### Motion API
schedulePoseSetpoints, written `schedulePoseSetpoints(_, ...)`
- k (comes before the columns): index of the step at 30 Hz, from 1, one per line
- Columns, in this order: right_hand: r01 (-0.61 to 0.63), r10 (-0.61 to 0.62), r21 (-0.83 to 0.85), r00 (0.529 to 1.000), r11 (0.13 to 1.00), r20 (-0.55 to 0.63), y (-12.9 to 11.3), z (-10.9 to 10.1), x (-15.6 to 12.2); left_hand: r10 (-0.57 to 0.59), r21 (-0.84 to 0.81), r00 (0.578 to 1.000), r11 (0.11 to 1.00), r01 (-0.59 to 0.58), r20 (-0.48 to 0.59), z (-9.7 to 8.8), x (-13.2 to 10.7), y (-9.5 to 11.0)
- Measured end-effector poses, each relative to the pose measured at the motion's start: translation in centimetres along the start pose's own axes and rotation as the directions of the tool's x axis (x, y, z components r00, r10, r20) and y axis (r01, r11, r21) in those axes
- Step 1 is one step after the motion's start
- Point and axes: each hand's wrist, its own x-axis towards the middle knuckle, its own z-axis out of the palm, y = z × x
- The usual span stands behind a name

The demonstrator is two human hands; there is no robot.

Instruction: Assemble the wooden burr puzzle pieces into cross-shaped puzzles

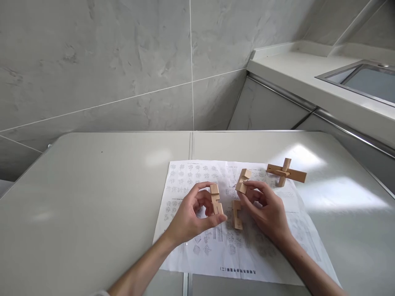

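Observation:
My left hand [193,216] pinches a notched wooden puzzle bar [216,199] between thumb and forefinger, holding it upright over a printed instruction sheet [234,246]. My right hand [267,209] grips another notched wooden piece [242,181] by its lower end, tilted up and away. A third notched wooden bar [236,214] lies flat on the sheet between the two hands. A partly joined wooden cross [286,172] rests on the sheet's far right corner, beyond my right hand.
The sheet lies on a pale grey table [92,197] with a seam down its middle. A tiled wall rises behind it. To the right stands a white counter [308,74] with a steel sink [364,80].

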Motion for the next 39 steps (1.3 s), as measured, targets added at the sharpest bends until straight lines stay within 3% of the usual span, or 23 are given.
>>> schedulePoseSetpoints(10,0.020,-0.029,-0.200,0.999,0.980,-0.042,0.0,-0.2,0.3,-0.014,0.019,1.000,1.000,0.014,0.005,0.2,0.1,-0.2)
schedulePoseSetpoints(16,0.111,-0.107,-0.344,0.994,0.932,0.030,0.3,-0.8,0.3,-0.005,0.029,1.000,1.000,0.004,0.009,0.3,0.1,-0.1)
schedulePoseSetpoints(20,0.131,-0.115,-0.391,0.991,0.911,0.063,0.2,-0.8,0.3,0.012,0.041,1.000,0.999,-0.013,0.019,0.3,0.1,-0.2)
schedulePoseSetpoints(25,0.162,-0.166,-0.376,0.986,0.912,0.021,-0.5,-1.1,-0.1,0.019,0.051,1.000,0.999,-0.019,0.011,0.4,0.0,-0.1)
schedulePoseSetpoints(28,0.275,-0.235,-0.315,0.959,0.908,0.159,-0.8,-1.2,-0.6,0.010,0.048,1.000,0.999,-0.011,0.015,0.3,0.0,-0.1)
schedulePoseSetpoints(32,0.459,-0.357,-0.329,0.875,0.825,0.327,-1.1,-1.1,-0.9,0.015,0.038,1.000,0.999,-0.015,0.013,0.3,0.1,-0.2)
schedulePoseSetpoints(39,0.531,-0.372,-0.330,0.818,0.780,0.438,-1.3,-0.7,-1.0,0.043,0.046,0.999,0.998,-0.043,0.002,0.5,-0.1,0.0)
